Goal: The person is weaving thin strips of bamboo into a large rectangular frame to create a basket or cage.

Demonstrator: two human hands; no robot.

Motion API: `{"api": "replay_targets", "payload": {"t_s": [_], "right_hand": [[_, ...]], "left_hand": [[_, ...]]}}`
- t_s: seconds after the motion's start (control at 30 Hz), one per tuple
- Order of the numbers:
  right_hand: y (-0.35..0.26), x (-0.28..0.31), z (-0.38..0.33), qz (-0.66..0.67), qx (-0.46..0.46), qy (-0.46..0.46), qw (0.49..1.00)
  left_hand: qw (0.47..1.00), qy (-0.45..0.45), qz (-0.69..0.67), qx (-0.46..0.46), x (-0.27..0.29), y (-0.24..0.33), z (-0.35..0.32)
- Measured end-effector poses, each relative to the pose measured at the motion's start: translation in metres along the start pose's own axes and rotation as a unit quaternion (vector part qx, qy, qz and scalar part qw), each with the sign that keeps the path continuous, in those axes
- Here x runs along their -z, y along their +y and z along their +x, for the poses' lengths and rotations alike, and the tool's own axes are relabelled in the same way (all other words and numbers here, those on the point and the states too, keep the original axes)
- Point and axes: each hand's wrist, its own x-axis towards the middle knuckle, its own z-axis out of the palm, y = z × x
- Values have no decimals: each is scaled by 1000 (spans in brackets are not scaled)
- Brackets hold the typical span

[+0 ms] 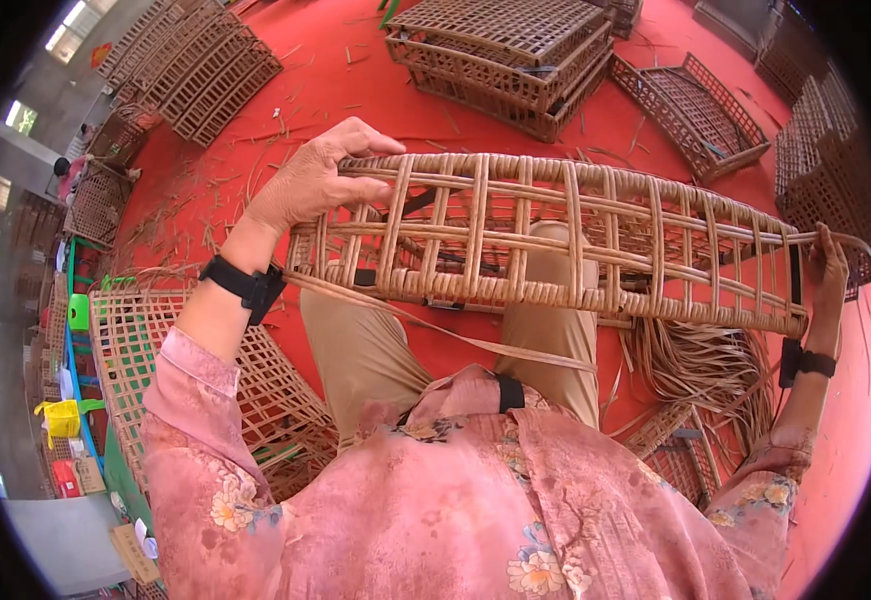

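Note:
A woven rattan tray (575,235) with open-grid sides and wrapped rims is tilted on edge across my knees. My left hand (330,175) grips its upper left corner, thumb and fingers around the wrapped rim. At the far right end, my right hand (828,268) is closed by the tray's corner, fingertips on a flat rattan strip (860,245) that arcs out past the rim. Another loose strip (455,335) trails from the tray's lower left end across my lap. Part of the tray's inside is hidden behind its near side.
A bundle of loose rattan strips (700,365) lies right of my knees. Stacked trays (500,75) stand ahead, with a single tray (695,115) beside them. More trays lean at far left (190,70). A grid panel (245,370) lies at my left. Scraps litter the red floor (325,75).

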Motion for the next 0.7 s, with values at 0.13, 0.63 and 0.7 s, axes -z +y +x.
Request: {"api": "replay_targets", "payload": {"t_s": [0.13, 0.63, 0.7], "right_hand": [[13, 7, -2, 60, -14, 2, 998], [33, 3, 4, 196, -21, -5, 980], [33, -1, 1, 217, -21, 1, 976]], "left_hand": [[999, 32, 38, 3, -5, 12, -3], [984, -97, -11, 150, 20, 30, 12], [982, -126, 66, 122, 23, 32, 25]]}}
